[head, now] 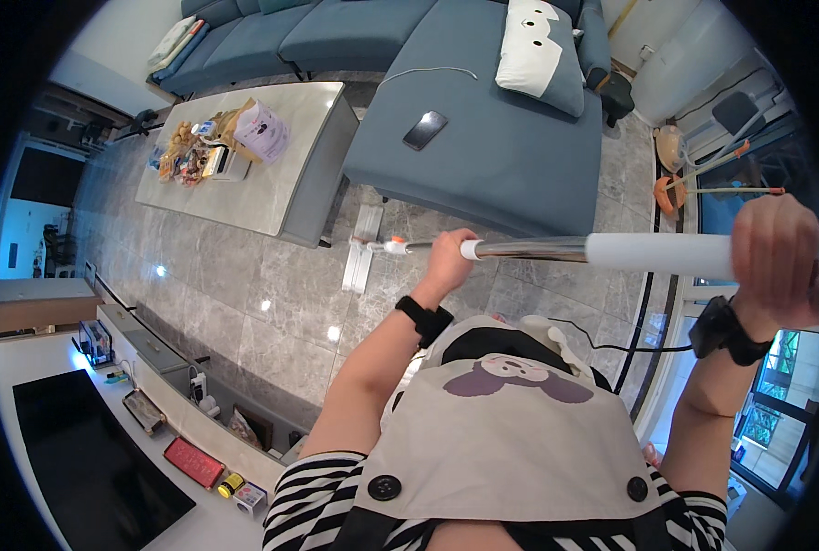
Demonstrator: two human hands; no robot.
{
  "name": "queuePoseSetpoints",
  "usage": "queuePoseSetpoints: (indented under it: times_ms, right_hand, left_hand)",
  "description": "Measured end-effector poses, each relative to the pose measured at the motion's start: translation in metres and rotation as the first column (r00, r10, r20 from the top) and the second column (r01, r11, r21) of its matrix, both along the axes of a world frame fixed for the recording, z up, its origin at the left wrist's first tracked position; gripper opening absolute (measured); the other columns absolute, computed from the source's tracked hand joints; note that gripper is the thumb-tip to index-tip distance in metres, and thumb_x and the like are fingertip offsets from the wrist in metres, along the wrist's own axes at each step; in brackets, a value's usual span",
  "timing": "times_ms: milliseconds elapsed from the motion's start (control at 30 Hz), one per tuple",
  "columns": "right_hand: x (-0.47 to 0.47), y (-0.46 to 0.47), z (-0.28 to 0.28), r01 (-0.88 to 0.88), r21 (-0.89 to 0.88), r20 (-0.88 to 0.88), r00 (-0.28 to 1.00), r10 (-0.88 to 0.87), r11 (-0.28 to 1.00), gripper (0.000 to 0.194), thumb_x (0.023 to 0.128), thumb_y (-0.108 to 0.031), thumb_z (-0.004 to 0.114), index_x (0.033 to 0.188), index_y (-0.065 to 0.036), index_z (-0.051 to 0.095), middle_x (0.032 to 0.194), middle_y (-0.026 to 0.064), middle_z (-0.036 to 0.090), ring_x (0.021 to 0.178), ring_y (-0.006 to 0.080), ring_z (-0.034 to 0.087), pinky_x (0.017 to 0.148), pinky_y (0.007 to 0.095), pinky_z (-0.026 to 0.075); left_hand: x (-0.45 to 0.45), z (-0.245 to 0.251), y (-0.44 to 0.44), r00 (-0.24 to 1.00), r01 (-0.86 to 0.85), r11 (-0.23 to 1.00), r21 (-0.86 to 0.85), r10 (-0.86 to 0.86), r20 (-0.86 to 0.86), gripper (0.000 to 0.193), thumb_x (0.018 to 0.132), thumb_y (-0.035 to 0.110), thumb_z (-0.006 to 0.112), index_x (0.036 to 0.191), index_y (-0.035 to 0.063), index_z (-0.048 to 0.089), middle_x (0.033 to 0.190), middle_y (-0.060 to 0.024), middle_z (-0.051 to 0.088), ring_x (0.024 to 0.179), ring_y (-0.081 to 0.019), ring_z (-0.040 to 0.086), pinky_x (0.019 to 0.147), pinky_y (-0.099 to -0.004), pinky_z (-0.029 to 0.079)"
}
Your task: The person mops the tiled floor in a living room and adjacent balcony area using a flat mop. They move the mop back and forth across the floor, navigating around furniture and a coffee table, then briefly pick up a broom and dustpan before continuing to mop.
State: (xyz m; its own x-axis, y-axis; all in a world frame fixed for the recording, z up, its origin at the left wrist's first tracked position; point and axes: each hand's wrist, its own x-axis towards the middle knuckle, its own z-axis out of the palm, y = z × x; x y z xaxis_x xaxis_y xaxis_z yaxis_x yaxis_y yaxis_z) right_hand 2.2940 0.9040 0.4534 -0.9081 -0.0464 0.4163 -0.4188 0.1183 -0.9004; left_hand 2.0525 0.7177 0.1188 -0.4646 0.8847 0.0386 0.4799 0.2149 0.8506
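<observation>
A mop with a metal pole and white sleeve (657,255) crosses the view from the right towards the middle. My left hand (450,260) is closed round the lower part of its pole, beside a white collar. At the far right, my right hand (776,258) grips the upper end, at the edge of the white sleeve. The flat mop head (359,268) lies on the grey marble-look floor tiles, between the coffee table and the chaise part of the sofa. Both wrists wear black bands, and a light apron covers my front.
A coffee table (264,200) bears snacks and a paper bag. The blue sofa (478,158) holds a phone (425,130), a cable and a cushion (540,55). A television cabinet (154,351) stands at lower left. A black cable (647,349) runs along the floor at right, near brooms.
</observation>
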Motion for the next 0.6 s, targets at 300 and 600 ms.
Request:
queuePoseSetpoints:
  times_ms: [300, 600]
  right_hand:
    - [-0.025, 0.002, -0.032, 0.27, -0.227, -0.057, 0.955, -0.29, 0.936, 0.028, 0.081, -0.033, 0.058, 0.06, -0.016, 0.049, 0.048, -0.0063, 0.052, 0.039, 0.0011, 0.048, 0.046, 0.0155, 0.043]
    - [-0.141, -0.091, -0.122, 0.039, -0.511, -0.089, 0.991, -0.098, 0.859, 0.025, 0.069, -0.02, 0.053, 0.049, -0.012, 0.04, 0.042, -0.0009, 0.044, 0.035, 0.0132, 0.04, 0.041, 0.0268, 0.032]
  left_hand:
    - [0.008, -0.011, -0.059, 0.998, 0.036, 0.987, -0.154, -0.028, 0.057, 0.02, 0.072, 0.002, 0.055, 0.091, 0.008, 0.062, 0.084, -0.0182, 0.062, 0.081, -0.0373, 0.058, 0.071, -0.0429, 0.046]
    - [-0.105, -0.077, -0.163, 0.96, -0.264, 0.939, -0.222, 0.234, -0.154, 0.018, 0.072, 0.001, 0.057, 0.087, 0.0075, 0.061, 0.078, -0.0194, 0.061, 0.078, -0.0375, 0.059, 0.065, -0.0417, 0.047]
